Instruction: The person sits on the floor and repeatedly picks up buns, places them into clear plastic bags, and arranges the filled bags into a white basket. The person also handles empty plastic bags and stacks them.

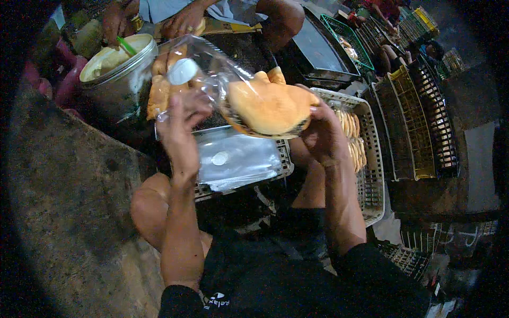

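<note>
My right hand (324, 127) grips the right end of a golden bread piece (270, 107) with a dark filling along its lower edge. The bread's left end is at the mouth of a clear plastic bag (210, 67). My left hand (183, 127) holds the bag's near side, its fingers blurred behind the film. A white round label (183, 71) shows on the bag. Behind the bag lie more bread pieces (159, 93). Below my hands a stack of flat clear bags (238, 157) rests on a plastic crate (284, 159).
At the left stands a tub of pale cream (115, 75) with a green-handled tool; another person's hands (185, 20) are beyond. To the right, a white crate (373, 159) holds bagged bread (352, 139). Dark trays (322, 47) and yellow crates (409, 123) stand further off.
</note>
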Action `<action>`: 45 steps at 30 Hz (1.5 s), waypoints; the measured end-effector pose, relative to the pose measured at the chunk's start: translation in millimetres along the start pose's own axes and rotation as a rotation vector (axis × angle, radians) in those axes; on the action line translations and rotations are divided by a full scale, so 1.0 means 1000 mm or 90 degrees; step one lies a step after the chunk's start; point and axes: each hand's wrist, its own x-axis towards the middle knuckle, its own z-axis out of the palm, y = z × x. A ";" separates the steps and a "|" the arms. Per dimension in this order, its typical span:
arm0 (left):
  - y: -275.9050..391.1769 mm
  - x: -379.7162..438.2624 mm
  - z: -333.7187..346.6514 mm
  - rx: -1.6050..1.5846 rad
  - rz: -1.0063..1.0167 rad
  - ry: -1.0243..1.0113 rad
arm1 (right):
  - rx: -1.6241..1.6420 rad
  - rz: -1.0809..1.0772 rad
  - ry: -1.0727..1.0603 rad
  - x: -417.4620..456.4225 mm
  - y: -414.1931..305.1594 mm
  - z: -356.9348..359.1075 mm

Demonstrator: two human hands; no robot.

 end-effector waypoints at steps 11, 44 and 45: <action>0.045 0.011 -0.014 0.074 -0.037 0.028 | -0.115 -0.051 0.099 0.000 -0.034 -0.043; 0.016 0.027 -0.048 -0.167 0.015 0.256 | -1.027 -0.079 0.186 0.163 0.132 -0.042; 0.008 0.030 -0.049 -0.158 0.003 0.264 | -0.972 -0.077 0.171 0.164 0.123 -0.055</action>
